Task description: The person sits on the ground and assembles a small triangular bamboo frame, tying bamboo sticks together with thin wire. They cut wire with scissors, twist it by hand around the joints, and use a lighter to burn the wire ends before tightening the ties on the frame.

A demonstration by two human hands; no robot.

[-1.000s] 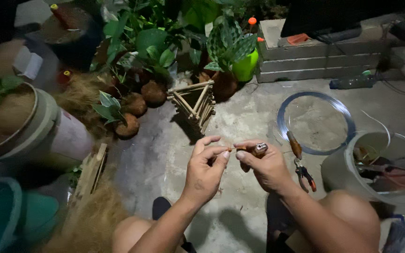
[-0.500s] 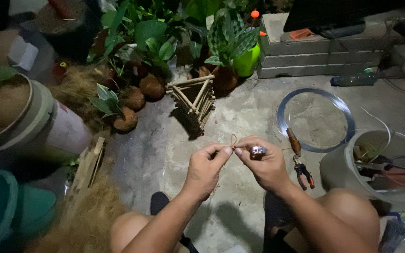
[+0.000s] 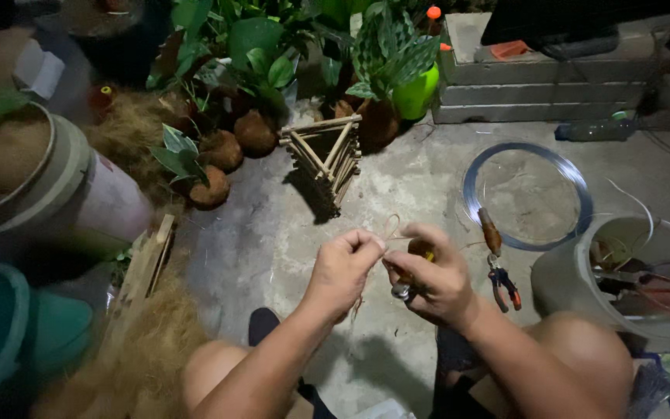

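My left hand (image 3: 343, 268) and my right hand (image 3: 432, 275) meet close together above the concrete floor. Both pinch a thin tan fibre string (image 3: 391, 226) that loops up between the fingertips. The right hand also holds a small tool with a metal tip and a yellow part (image 3: 405, 290) in its palm. My knees show at the bottom edge.
A woven stick basket (image 3: 327, 151) stands ahead, with coconut-husk plant balls (image 3: 219, 151) and leafy plants (image 3: 381, 54) behind. A wire coil (image 3: 526, 194) and pliers (image 3: 498, 271) lie to the right, beside a white bucket (image 3: 622, 287) of tools. Buckets (image 3: 56, 194) and coir fibre (image 3: 133, 349) sit left.
Both hands have stayed together over the floor; the string now forms a raised loop, and the tool in the right hand has turned downward into the palm.
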